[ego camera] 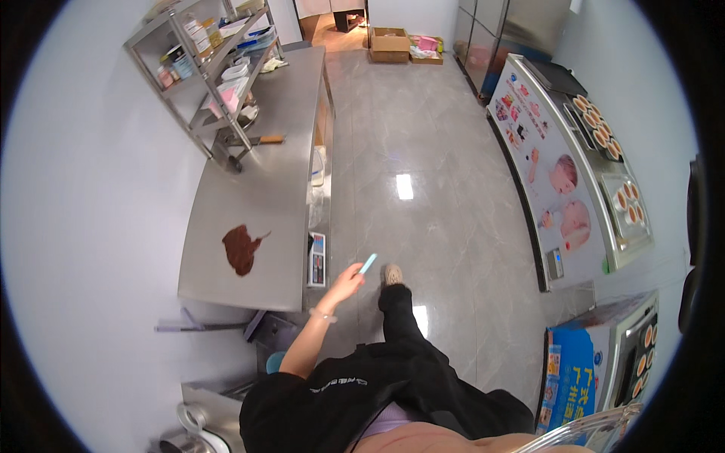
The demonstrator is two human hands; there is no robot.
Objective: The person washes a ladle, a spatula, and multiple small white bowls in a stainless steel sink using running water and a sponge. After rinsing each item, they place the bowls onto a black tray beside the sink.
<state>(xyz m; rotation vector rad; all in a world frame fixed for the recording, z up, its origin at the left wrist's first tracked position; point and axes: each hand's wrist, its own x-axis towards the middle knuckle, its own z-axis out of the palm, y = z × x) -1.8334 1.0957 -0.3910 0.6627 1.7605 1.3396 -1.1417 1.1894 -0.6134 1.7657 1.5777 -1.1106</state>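
My left hand [346, 283] is out in front of me over the floor, beside the front edge of a stainless steel worktable [283, 226]. Its fingers are closed on a slim light-blue object [368, 264], seen nearly edge-on; I cannot tell what it is. A bracelet circles that wrist. On the worktable lies a smeared patch of dark brown paste [242, 250], apart from my hand. My right hand is out of view. Low at the right, part of a clear, rimmed container [589, 427] shows close to my body.
A steel shelf rack [209, 73] with jars and tubs stands on the worktable, near a wooden-handled tool [271, 139]. Filled cups sit in trays [628, 204] on a printed chest freezer [544, 153] and a blue-fronted one [572, 374]. Cardboard boxes [389, 45] stand ahead.
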